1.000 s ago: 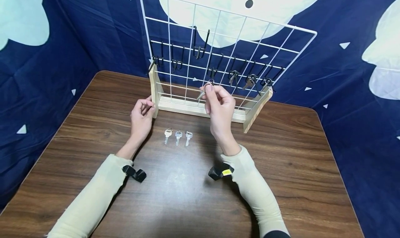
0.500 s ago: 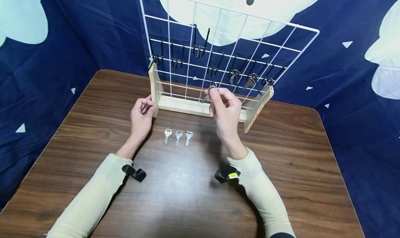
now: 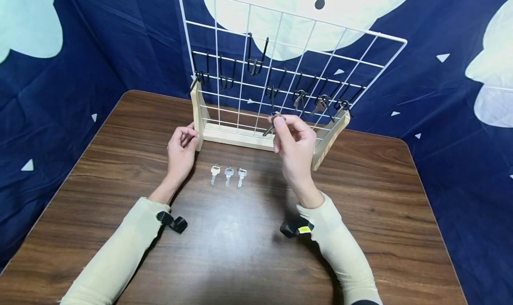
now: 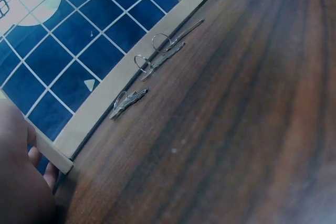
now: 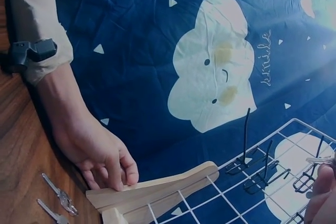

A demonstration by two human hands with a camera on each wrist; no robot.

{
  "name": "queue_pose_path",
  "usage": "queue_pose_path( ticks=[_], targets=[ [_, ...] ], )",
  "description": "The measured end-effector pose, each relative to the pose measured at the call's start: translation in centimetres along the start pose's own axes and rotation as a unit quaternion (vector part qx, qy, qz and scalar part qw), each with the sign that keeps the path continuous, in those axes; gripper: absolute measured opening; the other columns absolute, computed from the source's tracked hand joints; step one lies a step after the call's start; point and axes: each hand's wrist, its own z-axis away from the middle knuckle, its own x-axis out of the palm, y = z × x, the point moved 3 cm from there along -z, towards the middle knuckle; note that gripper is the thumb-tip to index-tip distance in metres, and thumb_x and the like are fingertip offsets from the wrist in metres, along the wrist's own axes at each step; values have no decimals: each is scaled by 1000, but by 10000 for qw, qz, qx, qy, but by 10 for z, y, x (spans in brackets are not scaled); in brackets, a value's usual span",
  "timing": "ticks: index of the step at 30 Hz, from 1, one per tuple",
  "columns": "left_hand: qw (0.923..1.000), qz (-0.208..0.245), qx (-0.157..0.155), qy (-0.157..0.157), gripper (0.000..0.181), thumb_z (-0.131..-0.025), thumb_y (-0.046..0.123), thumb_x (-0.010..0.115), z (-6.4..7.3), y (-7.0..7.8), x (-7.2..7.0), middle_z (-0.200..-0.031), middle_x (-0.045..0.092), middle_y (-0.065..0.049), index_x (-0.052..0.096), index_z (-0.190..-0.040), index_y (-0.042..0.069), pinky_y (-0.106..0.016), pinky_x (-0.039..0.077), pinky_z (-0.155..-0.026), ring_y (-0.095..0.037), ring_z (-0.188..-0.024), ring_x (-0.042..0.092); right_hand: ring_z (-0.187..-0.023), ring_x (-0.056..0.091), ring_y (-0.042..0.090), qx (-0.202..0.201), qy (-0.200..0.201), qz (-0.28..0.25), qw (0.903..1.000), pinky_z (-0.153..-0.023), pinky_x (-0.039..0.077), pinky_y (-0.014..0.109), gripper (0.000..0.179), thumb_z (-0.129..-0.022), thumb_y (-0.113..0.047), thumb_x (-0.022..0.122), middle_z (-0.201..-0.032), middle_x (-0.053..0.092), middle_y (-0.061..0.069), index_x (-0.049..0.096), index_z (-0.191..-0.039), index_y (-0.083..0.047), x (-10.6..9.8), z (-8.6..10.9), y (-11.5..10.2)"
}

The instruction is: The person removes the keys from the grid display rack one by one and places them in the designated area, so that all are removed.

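My right hand (image 3: 297, 153) pinches a key (image 3: 268, 130) by its head, with the ring near the thumb, just in front of a black hook on the white wire rack (image 3: 258, 101). In the right wrist view, this key (image 5: 318, 160) shows at the right edge beside the fingertips. I cannot tell whether its ring touches the hook. My left hand (image 3: 182, 150) grips the rack's left wooden side support (image 3: 197, 118) near its base. Between the hands, three keys with rings lie on the table: a left key (image 3: 215, 173), a middle key (image 3: 229, 176) and a right key (image 3: 242, 176).
Several black hooks hang on the rack, one (image 3: 255, 64) higher than the others. Keys (image 3: 320, 104) hang from hooks at the right. The right wooden support (image 3: 331, 136) stands on the brown table (image 3: 372, 198). Dark blue cloth (image 3: 100, 38) hangs behind.
My right hand has moved right and slightly down toward me, still pinching the key. The left hand stays at the wooden support, and the keys on the table have not moved.
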Motion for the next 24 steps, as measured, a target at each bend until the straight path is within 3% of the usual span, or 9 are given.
queue_pose_path(
  ticks=[9,24],
  targets=[
    [10000,-22,-39,-5,5,-105,-12,59,0,2,0,-157,62,-24,58,-107,-7,-37,52,-123,-38,-144,61,-45,47,2,479,-70,-92,9988,-38,29,16,27,-102,1,65,-84,75,-6,78,-93,-21,-3,11,5],
    [10000,32,-43,-4,6,-106,-11,60,0,1,0,-157,61,-25,58,-106,-6,-37,51,-124,-38,-146,59,-46,47,2,1274,-99,36,9918,-38,30,14,27,-102,2,66,-94,74,-6,76,-95,-23,-14,36,25]
  ],
)
